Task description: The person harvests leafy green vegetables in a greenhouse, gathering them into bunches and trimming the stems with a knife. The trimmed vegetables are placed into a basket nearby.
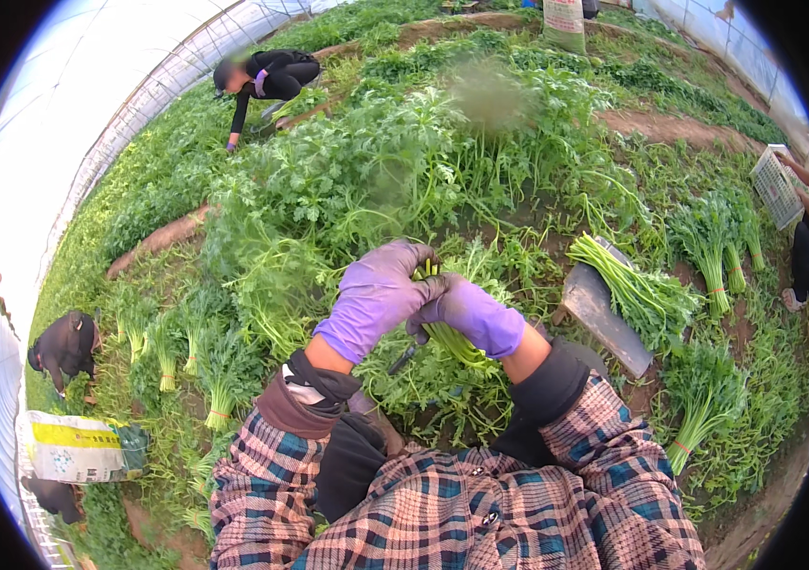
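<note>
My left hand (pixel 379 296) and my right hand (pixel 467 312), both in soiled purple gloves, meet in front of my chest. Between them is a small bunch of green leafy stems (pixel 458 345), its lower part showing under my right hand. The fingers of both hands curl around the stems; how each finger lies is partly hidden. A dark, thin tool-like thing (pixel 402 360) shows below my hands, too unclear to name. To the right, loose cut stems with leaves (pixel 636 288) lie across a worn board or low stool (pixel 600 313).
Uncut leafy plants (pixel 376 164) stand ahead. Banded bunches lie at right (pixel 714 278) and left (pixel 219 399). A person (pixel 280 75) crouches at upper left, another (pixel 70 349) at far left. At the right edge a person's hands hold a plastic crate (pixel 777 187). A printed sack (pixel 84 447) lies lower left.
</note>
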The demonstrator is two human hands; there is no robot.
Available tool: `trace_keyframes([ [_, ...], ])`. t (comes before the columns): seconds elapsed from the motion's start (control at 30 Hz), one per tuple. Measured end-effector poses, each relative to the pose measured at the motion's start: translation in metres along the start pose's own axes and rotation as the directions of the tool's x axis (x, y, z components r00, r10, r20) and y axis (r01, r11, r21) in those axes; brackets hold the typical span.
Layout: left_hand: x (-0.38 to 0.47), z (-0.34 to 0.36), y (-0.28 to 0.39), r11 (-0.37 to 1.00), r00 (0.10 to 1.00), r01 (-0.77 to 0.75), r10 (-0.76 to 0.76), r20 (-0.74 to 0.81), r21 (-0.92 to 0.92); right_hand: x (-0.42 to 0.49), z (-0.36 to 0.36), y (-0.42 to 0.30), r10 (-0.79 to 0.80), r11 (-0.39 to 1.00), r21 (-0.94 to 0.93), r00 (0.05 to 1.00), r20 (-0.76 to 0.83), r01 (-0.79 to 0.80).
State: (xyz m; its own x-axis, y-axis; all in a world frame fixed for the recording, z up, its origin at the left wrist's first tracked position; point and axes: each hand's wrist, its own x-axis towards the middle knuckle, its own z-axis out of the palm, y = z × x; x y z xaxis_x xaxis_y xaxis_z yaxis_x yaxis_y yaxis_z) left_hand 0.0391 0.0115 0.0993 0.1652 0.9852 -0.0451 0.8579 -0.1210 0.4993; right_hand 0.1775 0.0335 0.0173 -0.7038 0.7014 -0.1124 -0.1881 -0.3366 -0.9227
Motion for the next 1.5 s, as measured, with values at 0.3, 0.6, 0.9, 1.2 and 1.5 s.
trace_keyframes([
  [0.3,0.012,0.031,-0.007,0.852,0.871,-0.222,0.392,-0.295,0.475,0.001,-0.003,0.0,0.018,1.0,-0.007,0.987,-0.159,-0.019],
  [0.6,0.032,-0.041,-0.051,0.998,0.998,-0.057,0.057,0.002,0.019,-0.011,-0.004,-0.009,0.029,0.994,0.103,0.999,0.017,-0.031],
  [0.9,0.02,0.014,0.015,0.966,0.932,-0.242,0.205,0.298,0.09,-0.014,-0.007,-0.004,-0.153,0.986,0.072,0.985,0.073,0.148],
  [1.2,0.037,-0.025,-0.002,0.898,0.96,-0.26,0.28,0.006,-0.355,-0.015,-0.017,-0.001,0.079,0.989,0.117,0.991,0.109,-0.092],
  [1.5,0.022,0.008,-0.013,0.714,0.968,-0.181,0.253,0.008,-0.676,-0.022,-0.021,-0.006,0.073,0.984,0.149,0.985,0.155,-0.097],
])
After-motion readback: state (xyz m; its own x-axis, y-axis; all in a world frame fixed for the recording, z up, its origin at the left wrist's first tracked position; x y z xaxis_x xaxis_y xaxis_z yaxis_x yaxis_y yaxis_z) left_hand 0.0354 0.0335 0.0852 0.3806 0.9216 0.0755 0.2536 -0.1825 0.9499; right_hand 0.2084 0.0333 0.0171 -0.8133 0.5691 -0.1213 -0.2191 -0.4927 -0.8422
